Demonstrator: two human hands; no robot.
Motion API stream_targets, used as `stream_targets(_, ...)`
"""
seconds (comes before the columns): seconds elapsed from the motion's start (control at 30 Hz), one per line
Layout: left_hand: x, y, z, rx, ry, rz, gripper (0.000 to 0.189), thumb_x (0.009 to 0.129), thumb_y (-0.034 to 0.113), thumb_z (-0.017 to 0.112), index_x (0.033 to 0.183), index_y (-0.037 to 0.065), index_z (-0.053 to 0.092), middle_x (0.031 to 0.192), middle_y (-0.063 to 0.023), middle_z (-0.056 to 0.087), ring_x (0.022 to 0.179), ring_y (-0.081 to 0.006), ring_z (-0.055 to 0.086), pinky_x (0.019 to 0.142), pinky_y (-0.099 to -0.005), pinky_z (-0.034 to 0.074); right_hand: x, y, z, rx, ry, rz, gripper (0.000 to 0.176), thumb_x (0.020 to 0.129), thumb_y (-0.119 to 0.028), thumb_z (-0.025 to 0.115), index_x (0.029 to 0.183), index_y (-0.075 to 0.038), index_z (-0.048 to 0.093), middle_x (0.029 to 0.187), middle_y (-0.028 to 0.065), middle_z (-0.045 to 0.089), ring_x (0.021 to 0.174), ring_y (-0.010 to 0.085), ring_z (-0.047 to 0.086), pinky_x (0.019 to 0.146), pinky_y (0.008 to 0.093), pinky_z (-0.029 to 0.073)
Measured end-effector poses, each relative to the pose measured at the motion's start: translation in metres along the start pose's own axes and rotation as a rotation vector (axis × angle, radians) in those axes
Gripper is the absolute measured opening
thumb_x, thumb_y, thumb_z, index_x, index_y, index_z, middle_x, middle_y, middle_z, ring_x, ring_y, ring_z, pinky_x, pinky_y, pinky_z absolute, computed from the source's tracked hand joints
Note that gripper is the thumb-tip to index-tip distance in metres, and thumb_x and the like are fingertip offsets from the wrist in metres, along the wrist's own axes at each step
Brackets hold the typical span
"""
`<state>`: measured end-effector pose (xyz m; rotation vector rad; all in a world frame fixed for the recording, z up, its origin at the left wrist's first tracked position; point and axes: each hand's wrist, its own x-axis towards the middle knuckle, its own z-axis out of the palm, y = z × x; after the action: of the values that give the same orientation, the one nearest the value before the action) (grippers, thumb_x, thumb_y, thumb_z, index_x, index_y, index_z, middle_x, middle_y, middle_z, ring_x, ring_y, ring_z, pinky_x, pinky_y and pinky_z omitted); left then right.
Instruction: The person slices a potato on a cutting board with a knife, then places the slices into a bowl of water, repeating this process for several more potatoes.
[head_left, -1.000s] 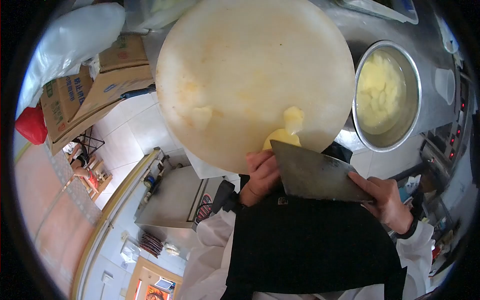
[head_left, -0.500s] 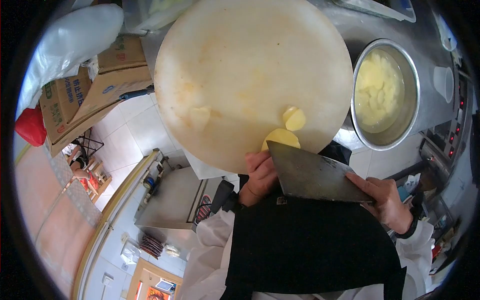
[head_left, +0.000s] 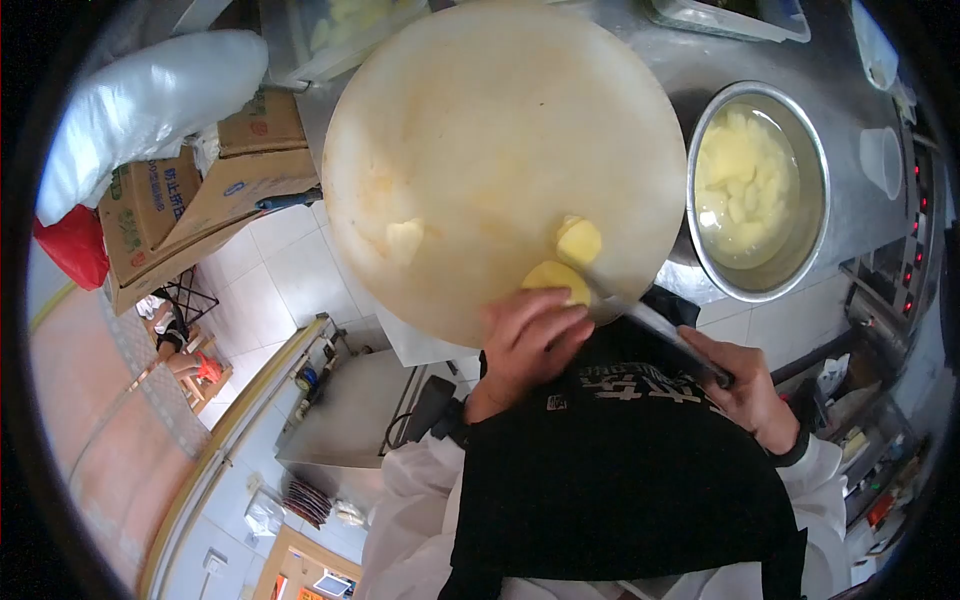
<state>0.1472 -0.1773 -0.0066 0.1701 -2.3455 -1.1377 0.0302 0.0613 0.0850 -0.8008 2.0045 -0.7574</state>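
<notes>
On the near part of a round, pale cutting board (head_left: 500,130) lies a yellow potato piece (head_left: 552,277), with the fingers of my left hand (head_left: 530,345) over its near edge. My right hand (head_left: 745,385) is closed round the handle of a cleaver (head_left: 650,322), whose blade is turned nearly edge-on and reaches down beside that piece. Just beyond, a smaller potato chunk (head_left: 579,241) rests on the board. Another pale slice (head_left: 405,240) lies at the board's left side.
A metal bowl (head_left: 822,190) of potato pieces in water stands right of the board. Behind it is a clear tray (head_left: 730,22); a white cup (head_left: 880,162) is at the far right. Cardboard boxes (head_left: 210,195) stand at left. A seated person's legs (head_left: 180,360) show at lower left.
The cleaver has turned from showing its broad face to nearly edge-on. My left hand has shifted right, its fingers now spread further over the potato piece. The view has moved slightly.
</notes>
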Motion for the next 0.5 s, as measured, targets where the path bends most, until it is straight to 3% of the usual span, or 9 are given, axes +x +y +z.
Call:
stream_targets(0.03,0.016,0.006,-0.003,0.0,-0.004,0.008,0.033,0.06,0.015,0.078,0.089,0.014,0.063,0.101,-0.0005,0.058,0.093,-0.0201,0.054,0.073,-0.0333,0.041,-0.007,0.0,-0.001,0.084,0.056,0.088,0.061,0.066,0.005,0.055,0.125,-0.008,0.051,0.07,0.0124,0.057,0.058,0.0183,0.052,0.056,0.0297,0.044)
stream_targets(0.07,0.037,0.009,-0.004,0.102,-0.115,-0.126,0.032,0.061,0.015,0.077,0.089,0.012,0.063,0.099,-0.0026,0.059,0.09,-0.0222,0.056,0.074,-0.0341,0.042,-0.012,0.0,-0.001,0.17,0.112,0.173,0.058,0.068,0.005,0.052,0.124,-0.007,0.052,0.066,0.0109,0.054,0.056,0.0125,0.048,0.055,0.0266,0.041)
stream_targets(0.1,0.055,0.01,-0.003,0.206,-0.224,-0.256,0.031,0.061,0.015,0.077,0.089,0.011,0.062,0.096,-0.0047,0.059,0.087,-0.0243,0.057,0.074,-0.035,0.044,-0.015,0.002,0.0,0.174,0.122,0.168,0.058,0.068,0.005,0.052,0.124,-0.007,0.052,0.066,0.0109,0.054,0.056,0.0125,0.048,0.055,0.0266,0.041)
stream_targets(0.13,0.066,0.009,-0.002,0.209,-0.223,-0.242,0.031,0.061,0.015,0.077,0.089,0.011,0.062,0.096,-0.0047,0.059,0.087,-0.0243,0.057,0.074,-0.035,0.044,-0.016,0.006,0.002,0.174,0.168,0.256,0.056,0.069,0.005,0.05,0.124,-0.005,0.051,0.063,0.0084,0.049,0.056,0.0096,0.044,0.054,0.0248,0.04)
stream_targets(0.2,0.085,0.007,0.002,0.248,-0.502,-0.368,0.033,0.064,0.015,0.074,0.093,0.008,0.06,0.09,-0.0075,0.059,0.082,-0.0255,0.058,0.07,-0.0347,0.045,-0.017,0.013,0.006,0.223,0.226,0.407,0.051,0.074,0.004,0.047,0.124,-0.002,0.05,0.058,0.0038,0.041,0.053,0.0065,0.039,0.052,0.0215,0.037)
stream_targets(0.3,0.094,-0.003,0.009,0.237,-0.655,-0.414,0.03,0.068,0.016,0.073,0.093,0.006,0.06,0.084,-0.0086,0.061,0.073,-0.0247,0.059,0.065,-0.0328,0.046,-0.018,0.024,0.016,0.303,0.286,0.417,0.05,0.075,0.002,0.048,0.124,-0.002,0.05,0.057,0.0041,0.04,0.053,0.0061,0.038,0.051,0.0213,0.036)
stream_targets(0.33,0.096,-0.004,0.009,0.245,-0.654,-0.408,0.03,0.068,0.016,0.073,0.093,0.006,0.06,0.084,-0.0086,0.061,0.073,-0.0247,0.059,0.065,-0.0328,0.046,-0.019,0.029,0.021,0.308,0.29,0.41,0.05,0.075,0.002,0.048,0.124,-0.002,0.05,0.057,0.0041,0.04,0.053,0.0061,0.038,0.051,0.0213,0.036)
stream_targets(0.4,0.1,-0.007,0.006,0.099,-0.642,-0.62,0.024,0.073,0.015,0.071,0.092,0.005,0.059,0.082,-0.0073,0.063,0.065,-0.0177,0.059,0.061,-0.0285,0.046,-0.02,0.036,0.028,0.363,0.313,0.41,0.048,0.076,0.0,0.049,0.124,-0.001,0.05,0.057,0.0044,0.04,0.054,0.0063,0.038,0.052,0.0218,0.036)
stream_targets(0.5,0.095,-0.027,-0.001,-0.071,-0.478,-0.567,0.019,0.079,0.013,0.066,0.094,0.005,0.058,0.068,-0.0064,0.06,0.056,-0.0165,0.055,0.054,-0.0288,0.044,-0.018,0.036,0.031,0.337,0.343,0.367,0.047,0.076,0.0,0.05,0.123,0.0,0.05,0.057,0.0037,0.041,0.055,0.0065,0.037,0.052,0.0223,0.036)
